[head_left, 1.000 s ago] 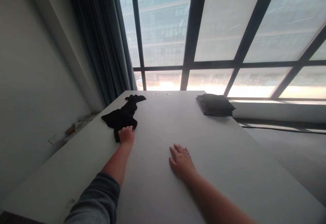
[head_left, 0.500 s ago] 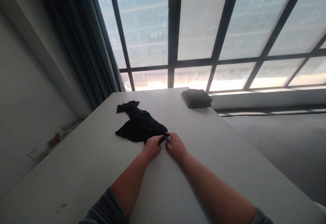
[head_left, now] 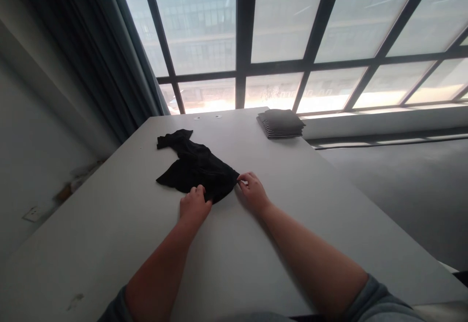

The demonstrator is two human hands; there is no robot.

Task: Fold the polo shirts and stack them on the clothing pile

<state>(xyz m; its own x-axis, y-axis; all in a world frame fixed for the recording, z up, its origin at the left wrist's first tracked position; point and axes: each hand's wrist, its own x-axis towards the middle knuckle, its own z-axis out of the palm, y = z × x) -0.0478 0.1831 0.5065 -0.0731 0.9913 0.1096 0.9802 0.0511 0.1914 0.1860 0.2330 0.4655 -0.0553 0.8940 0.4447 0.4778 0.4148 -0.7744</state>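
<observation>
Right hand point(head_left: 252, 192) pinched a corner of the crumpled thin black garment point(head_left: 195, 168); left hand point(head_left: 193, 205) curled on its hem, grip unclear. Seemed light, limp: best taken by edges.

Clerk: Far side?
Inspector: Tall window point(head_left: 204, 19), dark frames, bright daylight, a building beyond. Dark curtain point(head_left: 91, 44) at far left.
Clerk: Left?
Inspector: Pale wall point(head_left: 29, 131), one socket point(head_left: 32, 213) low down.
Clerk: Furniture, floor?
Inspector: One long white table point(head_left: 256, 263); grey floor point(head_left: 402, 190) to the right.
</observation>
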